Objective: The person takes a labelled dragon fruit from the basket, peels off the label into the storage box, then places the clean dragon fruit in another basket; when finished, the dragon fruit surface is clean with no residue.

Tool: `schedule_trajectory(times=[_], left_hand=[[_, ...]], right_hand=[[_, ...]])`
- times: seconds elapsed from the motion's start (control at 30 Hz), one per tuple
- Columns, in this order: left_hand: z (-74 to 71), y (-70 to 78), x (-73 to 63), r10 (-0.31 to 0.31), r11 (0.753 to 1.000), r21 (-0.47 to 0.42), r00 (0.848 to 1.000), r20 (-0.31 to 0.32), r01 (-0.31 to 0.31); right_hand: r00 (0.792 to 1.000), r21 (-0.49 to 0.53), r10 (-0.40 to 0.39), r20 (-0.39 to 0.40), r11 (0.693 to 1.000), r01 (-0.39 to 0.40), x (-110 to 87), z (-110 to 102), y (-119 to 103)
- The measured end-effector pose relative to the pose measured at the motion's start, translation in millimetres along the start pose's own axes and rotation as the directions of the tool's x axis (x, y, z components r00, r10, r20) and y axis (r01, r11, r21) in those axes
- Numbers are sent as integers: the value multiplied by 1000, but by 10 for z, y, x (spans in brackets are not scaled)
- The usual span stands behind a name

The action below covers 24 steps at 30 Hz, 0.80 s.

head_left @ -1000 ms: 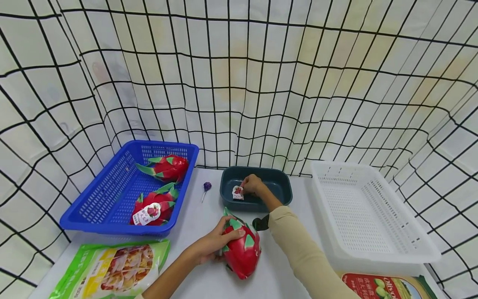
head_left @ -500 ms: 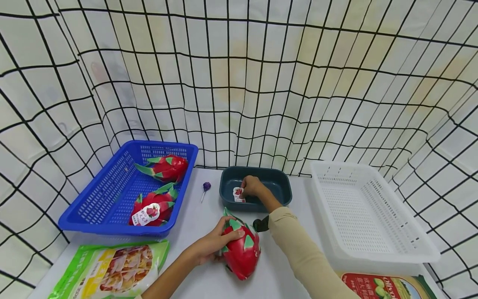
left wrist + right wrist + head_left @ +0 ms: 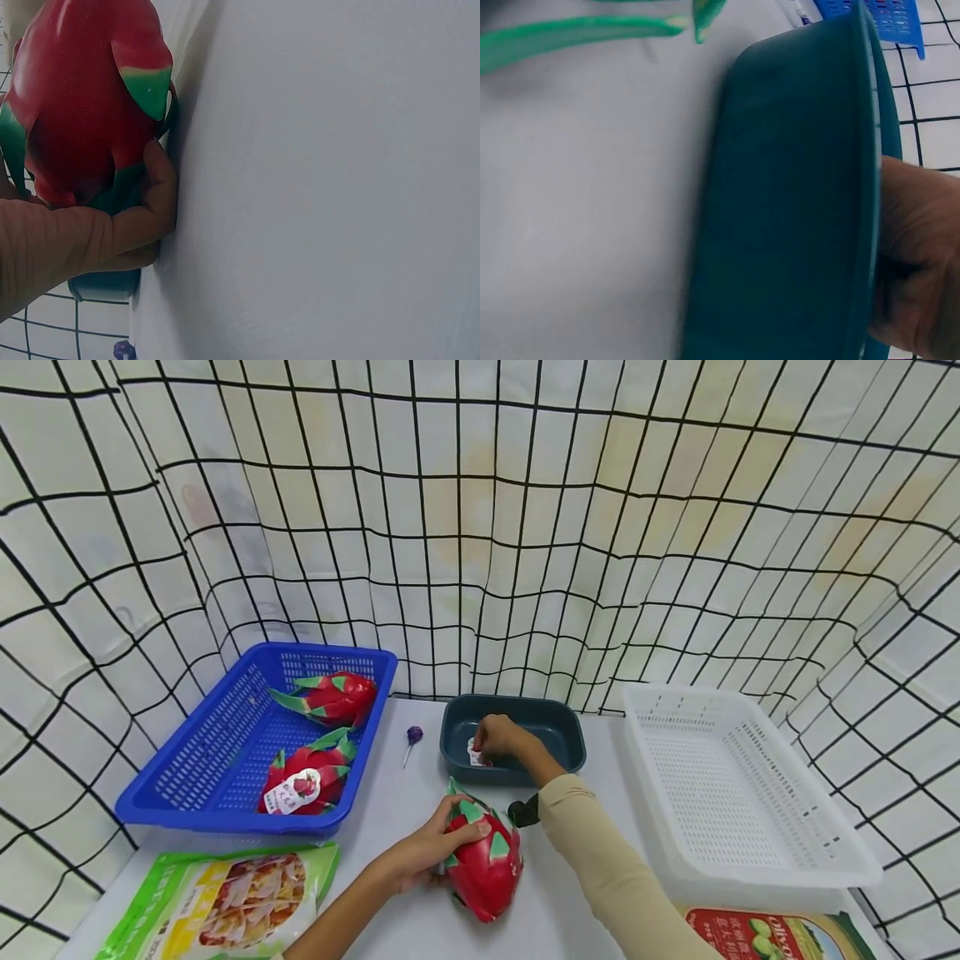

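Observation:
Low on the white table my left hand (image 3: 438, 843) grips a red dragon fruit (image 3: 486, 868) with green scales. Its thumb lies across the fruit's side, and in the left wrist view curled fingers (image 3: 154, 202) wrap the lower end. My right hand (image 3: 501, 735) reaches into a dark teal basin (image 3: 562, 735). Between its curled fingertips and the basin floor is a small white sticker (image 3: 474, 753) with a red fruit picture, pinched at its right side and partly covered by the fingers. The basin wall (image 3: 787, 187) hides those fingertips in the right wrist view.
A blue basket (image 3: 225, 768) at left holds two dragon fruits (image 3: 318, 777), the nearer with a label. A lollipop (image 3: 413, 739) lies beside it. A green food bag (image 3: 232, 902) sits front left, a white basket (image 3: 720, 777) right, a red package (image 3: 772, 933) front right. Black netting stands behind.
My right hand has shifted slightly left and down in the basin, and its fingers now cover more of the sticker. The left hand and its dragon fruit have stayed still.

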<state>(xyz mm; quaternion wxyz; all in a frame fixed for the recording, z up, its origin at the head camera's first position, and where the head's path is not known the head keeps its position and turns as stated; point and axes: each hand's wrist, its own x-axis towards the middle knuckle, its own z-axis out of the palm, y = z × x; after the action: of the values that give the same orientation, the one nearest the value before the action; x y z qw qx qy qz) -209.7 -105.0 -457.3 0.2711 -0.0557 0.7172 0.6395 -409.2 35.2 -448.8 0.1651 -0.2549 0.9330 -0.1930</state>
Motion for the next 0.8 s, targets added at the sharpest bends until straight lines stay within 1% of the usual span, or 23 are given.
schedule_trajectory(times=[0.1, 0.2, 0.27, 0.33, 0.47, 0.53, 0.6, 0.67, 0.73, 0.8], left_hand=[[3, 3, -1, -3, 1000, 5, 1000, 5, 3], [3, 5, -1, -4, 1000, 6, 1000, 2, 4], [2, 4, 1, -3, 1000, 6, 1000, 1, 3], [1, 4, 4, -1, 1000, 5, 1000, 1, 1], [4, 0, 10, -4, 1000, 9, 1000, 1, 4], [8, -3, 9, -10, 1000, 10, 1000, -1, 10], [9, -6, 10, -16, 1000, 12, 1000, -4, 16], [5, -6, 13, -20, 1000, 11, 1000, -6, 20], [-2, -3, 18, -21, 1000, 14, 1000, -6, 21], [-12, 3, 24, -18, 1000, 15, 1000, -5, 18]], right_hand=[[998, 73, 5, 56, 997, -9, -8, -8, 12], [994, 104, -3, 108, 994, -8, -11, -14, 22], [992, 91, -6, 128, 996, -6, -4, -19, 28], [991, 54, -2, 133, 999, -6, 11, -30, 35], [994, -27, 1, 112, 1000, 2, 48, -49, 42], [995, -16, -4, 101, 1000, 6, 59, -51, 41], [994, 37, -20, 107, 999, 16, 66, -48, 35], [991, 142, -34, 130, 990, 15, 69, -48, 29], [984, 272, -42, 171, 962, -6, 67, -52, 17], [979, 377, -43, 201, 926, -37, 71, -66, 7]])
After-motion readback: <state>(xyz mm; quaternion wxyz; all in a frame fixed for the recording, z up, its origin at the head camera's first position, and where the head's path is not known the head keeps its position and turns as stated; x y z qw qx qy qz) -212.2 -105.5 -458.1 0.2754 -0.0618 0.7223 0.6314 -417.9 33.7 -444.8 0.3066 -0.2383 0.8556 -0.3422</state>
